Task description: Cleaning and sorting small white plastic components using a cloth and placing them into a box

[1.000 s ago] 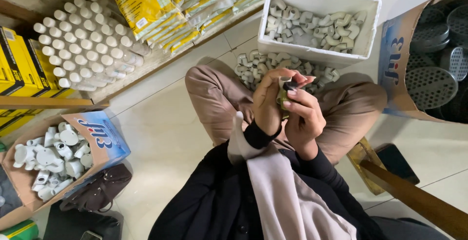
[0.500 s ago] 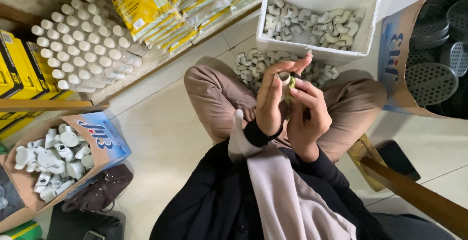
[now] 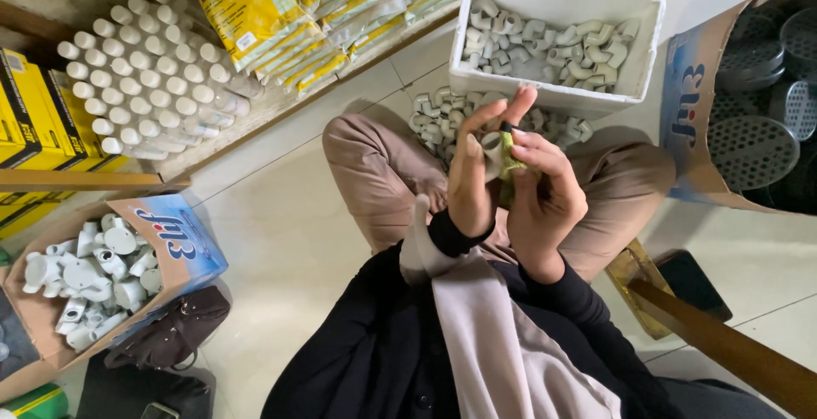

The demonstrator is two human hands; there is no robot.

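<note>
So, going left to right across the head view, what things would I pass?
Yellow boxes → cardboard box of white fittings → stack of white pipes → yellow packets → left hand → right hand holding a small fitting with a green cloth → box of grey perforated discs.

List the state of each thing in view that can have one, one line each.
Left hand: closed around a white pipe fitting.
Right hand: grip closed on a green cloth pressed against the fitting.
White foam box: open, partly filled with pipe elbows.
Cardboard box at left: open, tipped on its side, holding white fittings.
Cardboard box at right: open, holding round perforated grates.
Brown bag: lying on the floor.
</note>
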